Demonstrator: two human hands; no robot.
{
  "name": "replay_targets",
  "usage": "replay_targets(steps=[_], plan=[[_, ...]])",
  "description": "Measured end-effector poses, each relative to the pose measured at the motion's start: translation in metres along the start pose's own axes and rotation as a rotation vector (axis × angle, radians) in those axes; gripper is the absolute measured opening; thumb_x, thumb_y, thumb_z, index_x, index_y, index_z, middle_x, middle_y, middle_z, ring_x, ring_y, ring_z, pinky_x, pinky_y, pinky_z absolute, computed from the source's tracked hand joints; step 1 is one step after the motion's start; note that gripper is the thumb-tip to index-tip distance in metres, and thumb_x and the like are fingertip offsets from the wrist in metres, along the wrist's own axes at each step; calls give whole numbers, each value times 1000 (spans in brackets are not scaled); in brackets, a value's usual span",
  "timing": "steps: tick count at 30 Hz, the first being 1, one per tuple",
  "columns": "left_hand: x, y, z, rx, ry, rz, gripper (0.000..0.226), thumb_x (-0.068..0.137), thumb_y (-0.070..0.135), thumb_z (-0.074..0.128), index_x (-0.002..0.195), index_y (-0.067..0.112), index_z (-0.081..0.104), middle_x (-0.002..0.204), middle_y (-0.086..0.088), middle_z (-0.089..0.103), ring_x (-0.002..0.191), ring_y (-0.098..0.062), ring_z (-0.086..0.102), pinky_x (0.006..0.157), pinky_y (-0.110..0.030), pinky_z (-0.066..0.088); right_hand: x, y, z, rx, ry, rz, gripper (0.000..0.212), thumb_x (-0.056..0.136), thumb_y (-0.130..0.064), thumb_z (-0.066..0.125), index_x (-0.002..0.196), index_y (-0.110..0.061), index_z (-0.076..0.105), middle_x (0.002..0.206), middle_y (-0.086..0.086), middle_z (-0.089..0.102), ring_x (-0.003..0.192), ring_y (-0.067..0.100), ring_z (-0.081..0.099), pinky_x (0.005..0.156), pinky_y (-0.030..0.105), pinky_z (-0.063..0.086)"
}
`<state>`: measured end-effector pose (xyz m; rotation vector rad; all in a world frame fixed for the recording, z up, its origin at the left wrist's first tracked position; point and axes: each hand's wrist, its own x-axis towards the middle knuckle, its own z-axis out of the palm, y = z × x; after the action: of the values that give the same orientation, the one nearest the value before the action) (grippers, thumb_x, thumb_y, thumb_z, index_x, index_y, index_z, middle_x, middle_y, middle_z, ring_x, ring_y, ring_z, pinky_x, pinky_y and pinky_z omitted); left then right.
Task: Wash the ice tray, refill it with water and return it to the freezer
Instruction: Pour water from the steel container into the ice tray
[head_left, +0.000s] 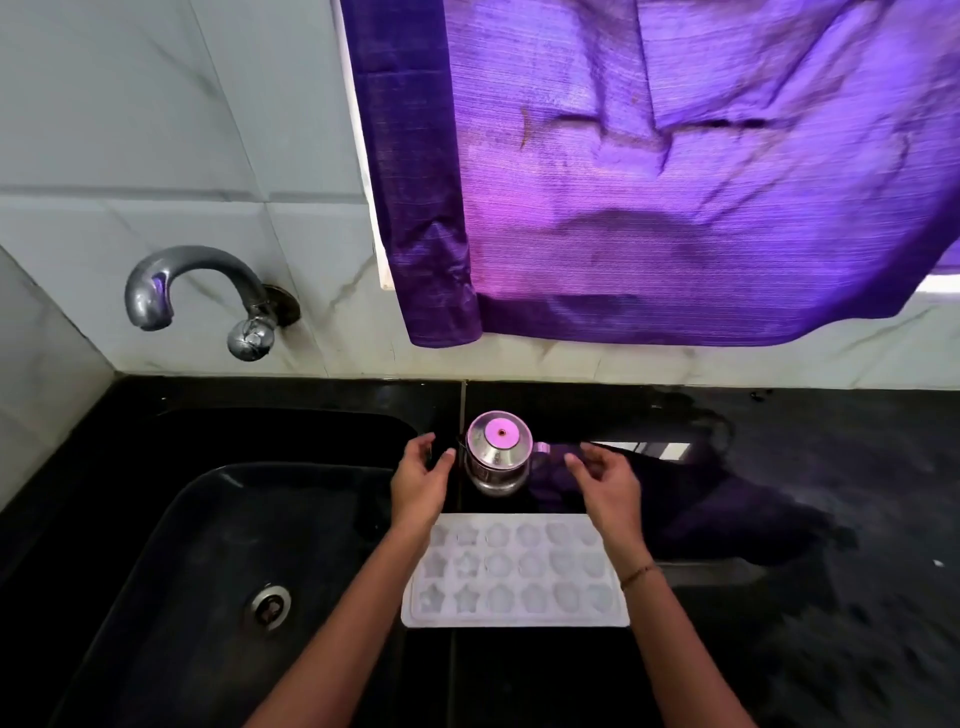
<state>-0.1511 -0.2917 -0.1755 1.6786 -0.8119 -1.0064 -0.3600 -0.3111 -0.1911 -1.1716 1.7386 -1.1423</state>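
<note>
A white ice tray with star and round moulds lies flat on the black counter, just right of the sink. Behind it stands a small steel jug with a lid. My left hand hovers open to the left of the jug, fingers spread, not touching it. To the jug's right, my right hand is likewise open, fingers slightly curled and apart from the jug. Both forearms cross over the tray's ends. Whether the moulds hold water I cannot tell.
A black sink with a steel drain fills the left. A chrome tap juts from the tiled wall above it. A purple curtain hangs over the counter's back. The black counter extends right.
</note>
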Motion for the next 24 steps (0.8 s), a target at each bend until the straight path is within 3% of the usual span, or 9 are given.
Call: replay_targets(steps=[4,7,11,16,21,24], plan=[[-15,-22,-25,304,51,6,42,87,22,64,126,11,53,125,-12,57,114,-26,55,93,-33,44,-21,26,-40,-270,-1,2,33,85,-26,69,110,-4,67,107,14,65,93,23,63,84,29,48],[-33,-37,-40,385,48,-29,44,86,22,64,127,11,52,125,-12,56,114,-27,55,93,-36,46,-41,42,-55,-366,-76,71,40,86,-29,67,116,-2,64,112,15,64,101,27,62,86,30,45],[-56,-50,-51,191,53,-195,40,86,16,63,124,8,54,114,-11,60,99,-24,59,83,-34,47,-62,56,-67,-316,-99,139,35,89,-24,65,116,-2,65,111,13,68,105,25,62,89,29,44],[-73,-61,-57,17,40,-289,26,87,4,59,113,-1,61,108,-18,65,89,-27,61,77,-34,49,-72,68,-72,-106,-106,257,21,88,-17,64,100,-3,73,83,4,72,83,21,68,87,40,55],[-78,-65,-62,-45,22,-321,23,86,2,61,108,-4,64,106,-21,67,90,-32,64,85,-43,53,-78,66,-69,-44,-87,264,18,87,-15,67,98,-3,73,88,10,72,76,18,65,69,24,51],[-81,-63,-66,-62,7,-346,23,86,-1,61,108,-6,64,106,-24,66,85,-32,63,83,-46,54,-78,66,-68,-6,-86,285,17,85,-12,68,97,-1,73,85,11,72,65,12,62,55,14,49]])
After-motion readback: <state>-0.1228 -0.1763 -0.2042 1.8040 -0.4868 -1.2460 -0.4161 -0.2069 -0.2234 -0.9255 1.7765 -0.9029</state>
